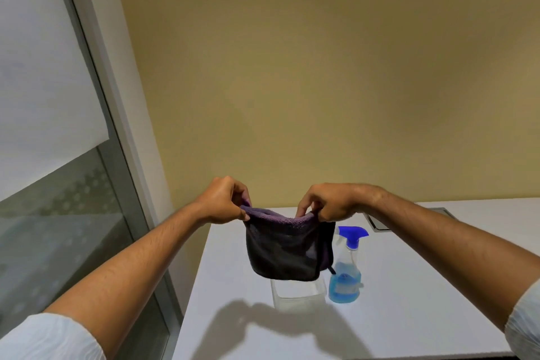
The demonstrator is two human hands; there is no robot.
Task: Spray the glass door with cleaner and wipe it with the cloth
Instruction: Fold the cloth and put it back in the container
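Observation:
A dark purple cloth (285, 248) hangs folded in the air above the white table (409, 301). My left hand (223, 202) pinches its top left corner and my right hand (327, 203) pinches its top right corner. A clear spray bottle (346, 272) with blue liquid and a blue trigger head stands upright on the table, just right of the cloth and below my right hand. The glass door (58, 213), with a grey metal frame, fills the left side of the view; its upper part is frosted white.
A clear plastic container (298, 291) sits on the table under the cloth, partly hidden by it. A grey recessed panel (380, 221) lies in the tabletop behind the bottle. A yellow wall rises behind the table.

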